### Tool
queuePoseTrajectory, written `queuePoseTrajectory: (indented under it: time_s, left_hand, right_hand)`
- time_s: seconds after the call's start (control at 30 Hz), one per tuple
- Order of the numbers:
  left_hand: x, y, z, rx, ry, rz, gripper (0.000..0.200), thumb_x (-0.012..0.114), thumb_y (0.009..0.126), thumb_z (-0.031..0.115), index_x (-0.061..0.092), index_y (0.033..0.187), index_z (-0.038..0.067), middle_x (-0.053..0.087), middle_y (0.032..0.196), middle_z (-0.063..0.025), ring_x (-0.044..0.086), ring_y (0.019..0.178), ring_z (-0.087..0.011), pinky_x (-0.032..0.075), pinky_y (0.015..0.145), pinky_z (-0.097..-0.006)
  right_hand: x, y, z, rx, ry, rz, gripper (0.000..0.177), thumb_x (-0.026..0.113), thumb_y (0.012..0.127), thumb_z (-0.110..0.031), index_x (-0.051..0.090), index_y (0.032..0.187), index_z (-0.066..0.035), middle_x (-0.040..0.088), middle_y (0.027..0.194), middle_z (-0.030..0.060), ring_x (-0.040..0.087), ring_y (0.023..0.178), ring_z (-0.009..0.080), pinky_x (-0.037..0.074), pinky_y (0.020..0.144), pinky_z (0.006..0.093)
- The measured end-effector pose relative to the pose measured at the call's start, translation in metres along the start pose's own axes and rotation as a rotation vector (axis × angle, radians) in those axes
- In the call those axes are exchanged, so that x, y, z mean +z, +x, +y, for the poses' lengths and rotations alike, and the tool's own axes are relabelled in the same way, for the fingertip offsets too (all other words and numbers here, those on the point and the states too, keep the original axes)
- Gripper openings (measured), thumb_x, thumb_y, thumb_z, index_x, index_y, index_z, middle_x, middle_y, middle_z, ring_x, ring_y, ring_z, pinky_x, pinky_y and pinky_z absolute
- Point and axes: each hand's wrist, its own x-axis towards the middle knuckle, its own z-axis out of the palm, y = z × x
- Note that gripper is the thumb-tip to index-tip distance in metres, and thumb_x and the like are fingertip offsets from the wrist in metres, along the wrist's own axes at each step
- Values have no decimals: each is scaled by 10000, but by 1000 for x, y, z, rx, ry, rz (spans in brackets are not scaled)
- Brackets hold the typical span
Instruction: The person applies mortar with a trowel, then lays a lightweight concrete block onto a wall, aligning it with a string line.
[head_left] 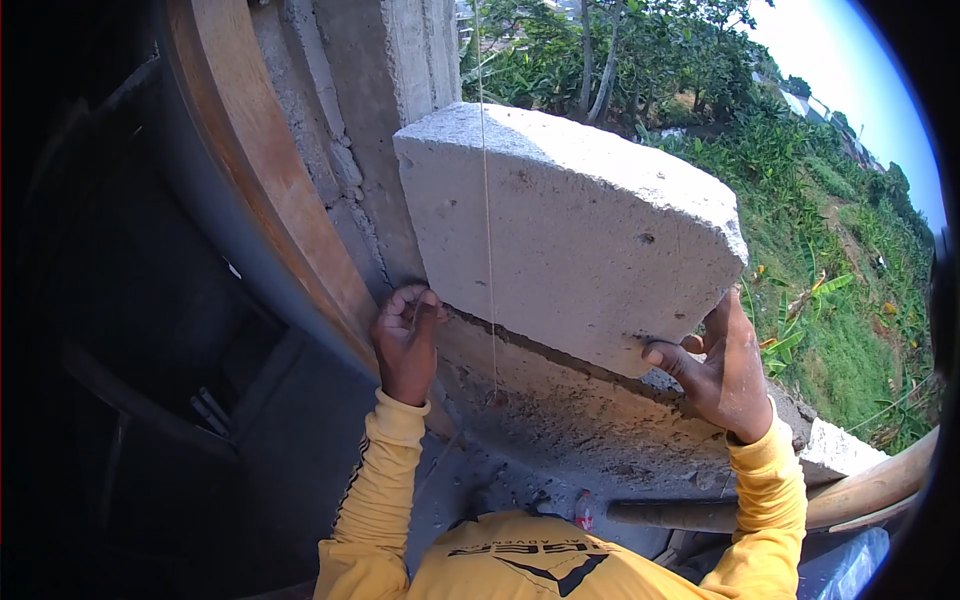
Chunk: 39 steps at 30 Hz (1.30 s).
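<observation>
A large pale lightweight concrete block (570, 245) stands on edge on a low wall (560, 400), its left end by a concrete column (375, 130). A dark mortar joint (560, 352) runs beneath it. My right hand (715, 370) grips the block's lower right end, thumb on the near face and fingers partly hidden behind. My left hand (408, 340) is at the lower left corner, fingers curled and thumb bent in; whatever it pinches, if anything, is hidden. A thin string (488, 220) hangs vertically in front of the block.
A curved-looking wooden board (270, 150) rises along the column's left. Below right lie a round wooden pole (840, 495), another pale block (835, 450) and a plastic bottle (584, 510). Beyond the wall, a green slope (830, 330) drops away. The left side is dark.
</observation>
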Motion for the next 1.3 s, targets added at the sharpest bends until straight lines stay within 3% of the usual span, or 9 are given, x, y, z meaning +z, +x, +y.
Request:
queuePoseTrajectory:
  time_s: [0.4, 0.6, 0.67, 0.77, 0.93, 1.03, 1.07, 1.2, 1.3]
  left_hand:
    - [-2, 1, 1, 6, -42, -16, 125, 706, 1027, 122, 670, 1062, 8, 691, 926, -53, 650, 853, -145, 552, 832, -316]
    - [0, 1, 0, 29, -70, -14, 139, 716, 1028, 142, 679, 1059, 12, 695, 916, -43, 646, 848, -137, 538, 835, -306]
    - [2, 1, 0, 16, -87, -5, 143, 716, 1028, 145, 681, 1057, 11, 694, 915, -41, 645, 845, -134, 540, 836, -309]
    - [2, 1, 0, 15, -95, 3, 167, 726, 1026, 166, 681, 1053, 8, 696, 913, -43, 649, 830, -128, 550, 824, -306]
    - [-4, 3, -5, 24, -44, -23, 209, 724, 1033, 194, 675, 1063, -7, 698, 907, -47, 657, 813, -118, 546, 807, -288]
    - [-3, 3, -2, 10, 6, -21, 200, 702, 1043, 179, 672, 1061, -18, 692, 890, -39, 655, 817, -112, 537, 800, -284]
    - [0, 1, 2, -30, -51, -6, 171, 693, 1042, 156, 675, 1051, -14, 688, 887, -30, 645, 818, -105, 528, 796, -280]
    - [-2, 0, 4, -19, -37, -33, 130, 699, 1024, 115, 681, 1050, -10, 693, 930, -30, 640, 836, -101, 523, 813, -277]
    - [-7, 1, -5, 85, 15, -78, 215, 719, 1037, 195, 658, 1092, -4, 698, 970, -39, 660, 880, -117, 534, 823, -278]
  right_hand:
    - [1, -5, 8, 26, 41, -5, 870, 875, 855, -93, 363, 1546, 34, 555, 1473, 228, 596, 1347, 342, 618, 1015, 472]
    - [-1, -5, 14, 20, 4, -20, 1088, 877, 856, -112, 164, 1676, -56, 547, 1484, 233, 607, 1327, 341, 641, 973, 454]
    - [-1, -5, 13, 19, -19, 7, 916, 883, 864, -149, 306, 1560, 0, 595, 1427, 236, 653, 1261, 314, 644, 957, 429]
    - [-1, -4, 7, 9, -29, 10, 825, 880, 869, -145, 377, 1500, 26, 615, 1410, 234, 677, 1228, 300, 648, 943, 412]
    - [2, -6, 10, 28, 23, 27, 922, 900, 856, -223, 325, 1540, 3, 563, 1461, 231, 629, 1287, 319, 616, 1004, 447]
    - [1, -6, 10, 9, -51, -12, 950, 878, 870, -157, 259, 1575, 0, 540, 1461, 259, 621, 1302, 345, 629, 995, 477]
    - [4, -6, 7, 24, -6, -3, 869, 890, 872, -255, 334, 1480, 20, 540, 1458, 249, 606, 1320, 346, 609, 1020, 485]
    - [5, -12, 5, 61, -88, 23, 1001, 920, 825, -414, 326, 1515, 2, 561, 1420, 193, 605, 1275, 309, 565, 1020, 467]
    - [0, -21, 2, 143, -183, 53, 1095, 940, 783, -479, 305, 1541, -8, 555, 1405, 159, 591, 1245, 282, 534, 1011, 453]
